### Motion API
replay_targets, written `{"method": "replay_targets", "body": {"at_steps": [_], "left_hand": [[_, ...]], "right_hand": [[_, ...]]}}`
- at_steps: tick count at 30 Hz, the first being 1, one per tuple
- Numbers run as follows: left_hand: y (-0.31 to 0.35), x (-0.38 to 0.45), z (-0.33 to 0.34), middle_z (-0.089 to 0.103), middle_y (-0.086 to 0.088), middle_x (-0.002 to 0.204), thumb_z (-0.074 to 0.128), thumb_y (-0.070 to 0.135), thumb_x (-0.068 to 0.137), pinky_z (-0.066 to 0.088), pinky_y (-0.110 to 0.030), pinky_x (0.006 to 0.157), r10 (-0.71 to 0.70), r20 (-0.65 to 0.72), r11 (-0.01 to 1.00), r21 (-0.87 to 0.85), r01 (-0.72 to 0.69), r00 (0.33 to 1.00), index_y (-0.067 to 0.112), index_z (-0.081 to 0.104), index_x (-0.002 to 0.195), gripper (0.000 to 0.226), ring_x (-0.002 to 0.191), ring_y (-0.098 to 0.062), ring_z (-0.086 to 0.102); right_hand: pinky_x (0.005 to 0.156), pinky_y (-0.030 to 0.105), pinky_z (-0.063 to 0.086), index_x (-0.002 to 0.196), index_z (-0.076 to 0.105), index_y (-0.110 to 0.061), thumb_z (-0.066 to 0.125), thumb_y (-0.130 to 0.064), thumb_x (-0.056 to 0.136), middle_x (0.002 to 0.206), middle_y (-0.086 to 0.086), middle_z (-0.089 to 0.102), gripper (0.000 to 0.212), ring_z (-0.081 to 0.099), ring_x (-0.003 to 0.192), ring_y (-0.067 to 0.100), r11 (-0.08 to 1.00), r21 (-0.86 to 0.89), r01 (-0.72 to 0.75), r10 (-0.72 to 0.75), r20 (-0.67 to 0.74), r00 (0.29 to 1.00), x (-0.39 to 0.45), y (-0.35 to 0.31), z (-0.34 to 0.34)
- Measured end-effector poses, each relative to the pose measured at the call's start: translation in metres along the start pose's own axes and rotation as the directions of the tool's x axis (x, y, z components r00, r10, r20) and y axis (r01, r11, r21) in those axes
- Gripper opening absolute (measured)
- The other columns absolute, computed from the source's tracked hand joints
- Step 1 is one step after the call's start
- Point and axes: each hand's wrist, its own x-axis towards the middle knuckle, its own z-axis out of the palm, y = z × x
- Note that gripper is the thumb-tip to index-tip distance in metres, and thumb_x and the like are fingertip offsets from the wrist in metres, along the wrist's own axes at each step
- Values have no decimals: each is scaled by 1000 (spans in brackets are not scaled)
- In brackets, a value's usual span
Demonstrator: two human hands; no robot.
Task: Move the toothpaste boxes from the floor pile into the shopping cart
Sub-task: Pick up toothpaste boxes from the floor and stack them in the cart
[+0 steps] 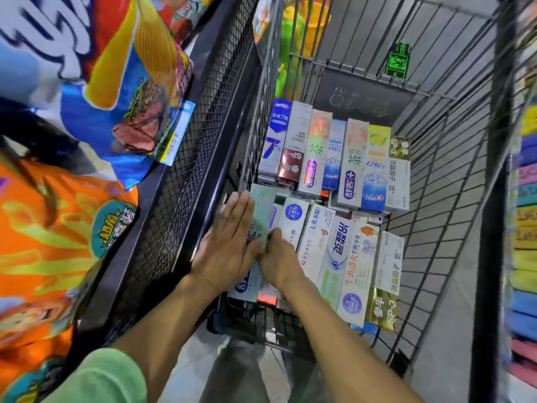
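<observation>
Both arms reach down into the wire shopping cart [436,216]. Several toothpaste boxes [343,257] lie side by side in two rows on its floor. A pale green toothpaste box [263,210] stands on edge at the near row's left end, against the cart's left wall. My left hand [229,245] lies flat against its left face with straight fingers. My right hand [279,260] is on its near end, with the fingers hidden behind the box. The floor pile is out of view.
A black mesh shelf rack [186,181] runs along the cart's left side, hung with blue [116,91] and orange snack bags [49,237]. Stacked coloured cloths [523,257] line the right edge. Grey floor shows below the cart.
</observation>
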Motion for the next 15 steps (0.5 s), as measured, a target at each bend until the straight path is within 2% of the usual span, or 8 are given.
{"method": "replay_targets", "body": {"at_steps": [3,6,10,12,15], "left_hand": [[-1,0,2,13,-12,168,37,41,103,20,-46,124,-7,18,998,-68,8,1000,1,18,158,71,156,-25,4],[2,3,-4,17,-14,167,38,46,100,23,-47,123,-39,78,999,-9,40,996,1,18,158,75,156,-23,2],[8,6,-23,24,-22,163,29,53,98,26,-54,120,-21,252,994,113,-7,968,-4,31,153,79,153,-36,18],[17,10,-36,34,-26,157,26,55,96,25,-56,117,-21,298,989,147,-24,954,-5,38,150,82,148,-41,30],[56,22,-64,39,-23,156,28,58,94,23,-57,119,94,341,967,192,-167,935,1,38,152,83,145,-41,36]], "right_hand": [[76,35,46,123,51,-8,49,-38,104,109,15,66,36,63,101,33,997,-68,40,-42,-28,999,-16,7,-7],[90,40,48,133,52,-10,43,-40,104,123,16,59,42,57,114,35,979,-205,24,-44,-95,994,-48,10,-22],[103,41,42,143,45,-12,43,-41,104,135,16,51,49,47,127,35,919,-394,-3,-93,-225,970,-115,13,-59],[106,39,38,147,42,-16,42,-47,103,143,12,48,53,42,133,32,880,-467,-82,-79,-315,946,-154,21,-80],[105,37,35,146,42,-18,41,-51,103,144,10,48,54,41,134,30,839,-503,-208,-39,-438,898,-211,38,-105]]}}
